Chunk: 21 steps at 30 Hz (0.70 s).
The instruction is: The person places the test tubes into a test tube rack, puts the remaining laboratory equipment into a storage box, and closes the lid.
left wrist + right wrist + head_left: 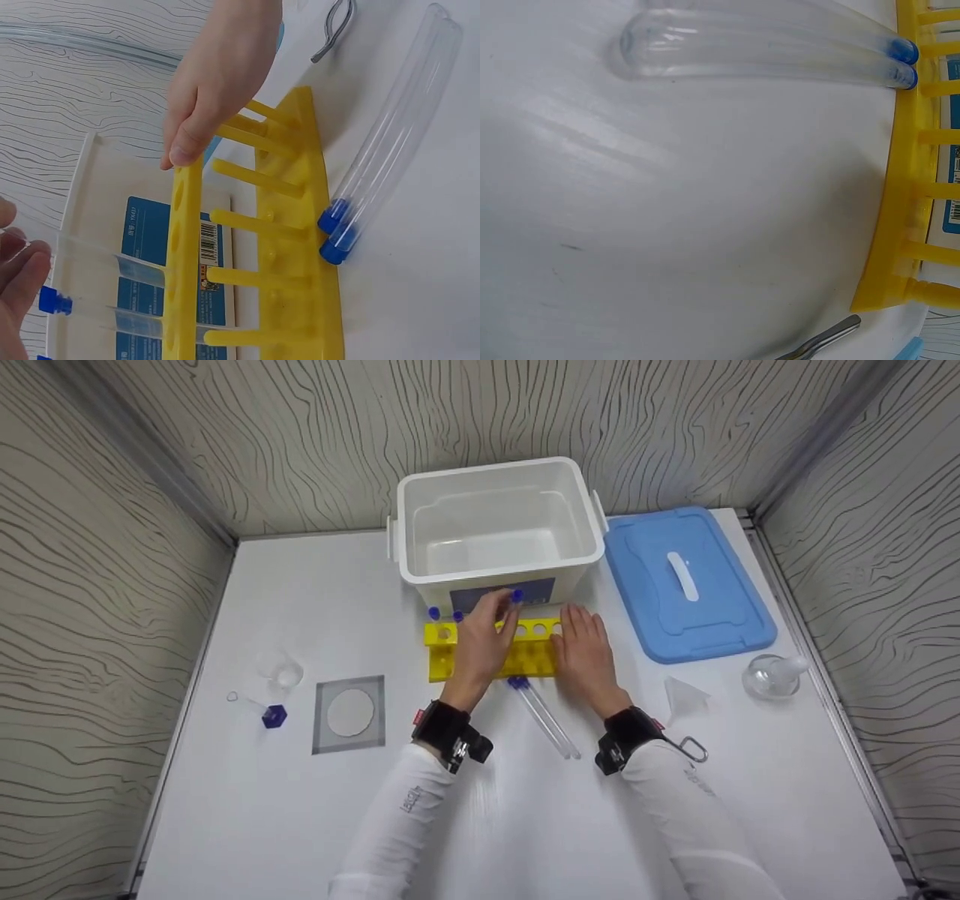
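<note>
A yellow test tube rack (525, 660) stands in front of the white bin. My left hand (484, 649) pinches a clear test tube with a blue cap (517, 595) above the rack; in the left wrist view this tube (142, 271) reaches the rack's top plate. Two more blue caps (434, 613) show at the rack's left end, on tubes standing there. My right hand (589, 660) holds the rack's right end, its thumb on the top plate in the left wrist view. Two capped test tubes (546, 718) lie on the table, caps against the rack's front.
Behind the rack is a lidless white bin (499, 574), with its blue lid (690, 585) to the right. Glassware (772, 676), a funnel (684, 697) and a metal clamp (691, 748) lie right. At left are a wire gauze (349, 712), a clear vessel (286, 673) and a blue-based cylinder (274, 716).
</note>
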Motion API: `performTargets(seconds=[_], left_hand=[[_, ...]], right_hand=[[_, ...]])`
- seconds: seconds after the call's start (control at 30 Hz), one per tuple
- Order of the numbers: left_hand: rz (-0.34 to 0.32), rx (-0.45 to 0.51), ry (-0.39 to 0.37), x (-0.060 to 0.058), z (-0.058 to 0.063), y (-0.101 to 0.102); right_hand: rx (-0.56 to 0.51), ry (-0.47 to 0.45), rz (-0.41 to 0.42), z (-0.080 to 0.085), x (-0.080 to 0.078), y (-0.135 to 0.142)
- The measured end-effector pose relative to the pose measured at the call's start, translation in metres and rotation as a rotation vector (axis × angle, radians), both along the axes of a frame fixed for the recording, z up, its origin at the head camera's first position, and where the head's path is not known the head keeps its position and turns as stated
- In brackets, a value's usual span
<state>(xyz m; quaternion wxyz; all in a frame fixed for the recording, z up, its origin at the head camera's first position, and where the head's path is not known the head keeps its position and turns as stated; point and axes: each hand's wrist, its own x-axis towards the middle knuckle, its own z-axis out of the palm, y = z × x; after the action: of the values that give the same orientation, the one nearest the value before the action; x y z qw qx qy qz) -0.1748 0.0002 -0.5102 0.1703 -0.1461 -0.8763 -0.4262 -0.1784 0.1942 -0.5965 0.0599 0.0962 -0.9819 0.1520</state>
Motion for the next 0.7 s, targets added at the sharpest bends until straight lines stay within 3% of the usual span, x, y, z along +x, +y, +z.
performTargets(seconds=[0.3, 0.57, 0.7], left_hand=[[-0.001, -0.040, -0.072, 0.003, -0.014, -0.004], [0.031, -0.060, -0.162, 0.004, -0.017, -0.004], [0.050, -0.087, -0.148, 0.004, -0.019, -0.004]], right_hand=[[-0.034, 0.136, 0.024, -0.005, 0.000, 0.001], [-0.024, 0.089, 0.011, -0.003, 0.000, 0.000], [-0.016, 0.084, 0.009, -0.002, 0.001, 0.000]])
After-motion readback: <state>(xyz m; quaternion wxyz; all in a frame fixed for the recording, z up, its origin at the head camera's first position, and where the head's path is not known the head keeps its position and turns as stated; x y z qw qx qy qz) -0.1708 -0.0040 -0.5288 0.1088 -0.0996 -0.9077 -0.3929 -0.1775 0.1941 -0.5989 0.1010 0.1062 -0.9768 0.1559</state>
